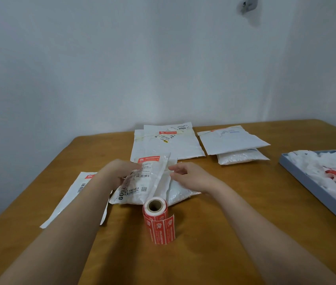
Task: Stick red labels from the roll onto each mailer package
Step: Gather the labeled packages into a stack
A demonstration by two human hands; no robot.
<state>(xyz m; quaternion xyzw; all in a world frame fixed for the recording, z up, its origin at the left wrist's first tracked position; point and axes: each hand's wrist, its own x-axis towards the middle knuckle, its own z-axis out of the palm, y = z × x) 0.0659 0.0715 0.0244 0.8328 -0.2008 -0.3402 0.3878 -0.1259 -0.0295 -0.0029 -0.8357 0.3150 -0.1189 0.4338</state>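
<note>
We see the roll of red labels (159,221) standing upright on the wooden table (214,233), its hollow core facing up and a loose strip of labels curling off its right side. Just behind it lies a white mailer package (140,182), tilted up on its left edge, with a red label (148,159) already stuck near its far end and a barcode printed below that. The left hand (120,171) grips this mailer along its left side, fingers curled under and over the edge. The right hand (185,175) sits at the mailer's right edge with its fingers loosely bent toward it; it seems to touch the plastic, but whether it actually pinches anything we cannot tell from this angle. A second padded mailer (179,192) lies beneath the held one, under the right hand.

To the left, partly under the left forearm, another flat mailer (72,194) rests on the table, showing a red label and a barcode. Farther back sits a stack of white mailers (169,145), its top one bearing a red label, and to the right of that a pair of mailers (232,142), one atop the other. At the far right edge lies a grey tray (306,188) holding crumpled white backing paper (327,171) with red scraps.
</note>
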